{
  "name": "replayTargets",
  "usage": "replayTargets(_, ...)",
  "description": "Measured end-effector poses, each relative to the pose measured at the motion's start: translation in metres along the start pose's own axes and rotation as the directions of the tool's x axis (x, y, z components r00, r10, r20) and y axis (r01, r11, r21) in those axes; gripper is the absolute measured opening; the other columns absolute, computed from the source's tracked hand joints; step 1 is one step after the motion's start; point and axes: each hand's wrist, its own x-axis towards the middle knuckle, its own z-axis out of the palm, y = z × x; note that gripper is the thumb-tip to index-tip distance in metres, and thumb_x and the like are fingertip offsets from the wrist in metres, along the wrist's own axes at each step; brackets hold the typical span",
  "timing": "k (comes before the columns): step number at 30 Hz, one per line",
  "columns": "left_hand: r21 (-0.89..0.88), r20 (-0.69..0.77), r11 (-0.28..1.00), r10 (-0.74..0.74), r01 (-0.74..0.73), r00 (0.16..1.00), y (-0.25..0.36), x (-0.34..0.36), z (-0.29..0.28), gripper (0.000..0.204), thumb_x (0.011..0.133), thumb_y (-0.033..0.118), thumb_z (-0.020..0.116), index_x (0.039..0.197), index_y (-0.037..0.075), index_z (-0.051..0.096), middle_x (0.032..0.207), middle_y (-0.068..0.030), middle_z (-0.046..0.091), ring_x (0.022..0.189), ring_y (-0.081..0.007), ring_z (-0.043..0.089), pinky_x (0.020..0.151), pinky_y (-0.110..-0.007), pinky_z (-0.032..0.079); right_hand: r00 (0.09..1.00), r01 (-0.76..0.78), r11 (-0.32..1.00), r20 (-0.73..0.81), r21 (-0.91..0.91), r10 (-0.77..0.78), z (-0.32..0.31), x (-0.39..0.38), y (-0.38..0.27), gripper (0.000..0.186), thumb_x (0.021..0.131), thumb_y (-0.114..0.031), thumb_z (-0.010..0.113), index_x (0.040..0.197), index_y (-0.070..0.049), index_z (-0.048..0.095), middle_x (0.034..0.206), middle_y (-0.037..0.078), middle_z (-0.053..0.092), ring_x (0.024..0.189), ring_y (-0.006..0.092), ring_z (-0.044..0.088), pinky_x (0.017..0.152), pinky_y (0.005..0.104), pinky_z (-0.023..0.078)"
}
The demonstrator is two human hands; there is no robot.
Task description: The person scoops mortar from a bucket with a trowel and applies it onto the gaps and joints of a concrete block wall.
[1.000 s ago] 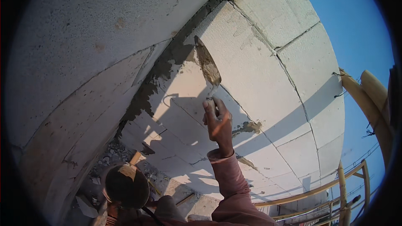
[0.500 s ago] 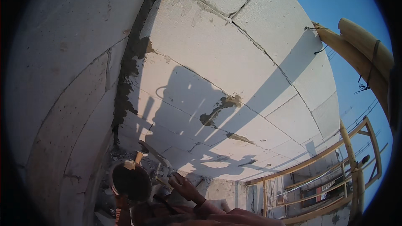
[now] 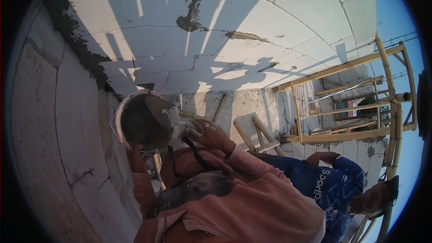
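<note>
My left hand (image 3: 137, 158) grips the near side of a round pale bucket (image 3: 118, 121), tilted and with dark grey wet mortar (image 3: 141, 126) inside. In my right hand (image 3: 210, 135) is a trowel (image 3: 179, 129), held by its handle. Its blade reaches over the bucket's right rim, smeared with grey and hard to tell from the mortar. Both hands are close to the foot of a white block wall (image 3: 148, 69). Grey mortar patches (image 3: 193, 11) mark that wall, and a rough mortar strip (image 3: 81, 47) fills its left corner.
A co-worker in a blue shirt (image 3: 333, 180) stands to the right. Beyond are a wooden frame (image 3: 342, 65) and upright poles (image 3: 396, 130). Wooden legs (image 3: 258, 130) stand near my right arm. A second block wall (image 3: 40, 103) runs along the left.
The view has tipped downward, bringing the bucket, my arms and the co-worker further into sight. The trowel has moved from beyond the bucket to its mouth.
</note>
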Motion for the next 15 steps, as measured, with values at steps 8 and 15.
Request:
replayTargets(8, 0.187, 0.161, 0.952, 0.212, -0.241, 0.964, 0.044, -0.022, 0.041, 0.020, 0.093, 0.018, 0.057, 0.106, 0.003, 0.060, 0.097, -0.0043, 0.061, 0.090, -0.0163, 0.062, 0.082, -0.032, 0.054, 0.971, 0.129, 0.929, -0.147, -0.348, -0.190, -0.056, 0.022, -0.013, 0.036, 0.097, -0.035, 0.060, 0.117, -0.005, 0.066, 0.097, 0.018, 0.068, 0.077, 0.0395, 0.069, 0.064, 0.0477, 0.056)
replayTargets(15, 0.365, 0.286, 0.788, 0.412, -0.496, 0.865, 0.056, -0.043, 0.043, 0.016, 0.091, 0.011, 0.058, 0.101, -0.001, 0.058, 0.096, -0.0054, 0.061, 0.090, -0.0164, 0.059, 0.079, -0.031, 0.048, 0.942, 0.235, 0.773, -0.057, -0.589, -0.330, -0.051, 0.033, -0.051, 0.023, 0.088, -0.019, 0.063, 0.103, -0.002, 0.067, 0.087, 0.017, 0.067, 0.069, 0.0327, 0.070, 0.056, 0.0424, 0.056)
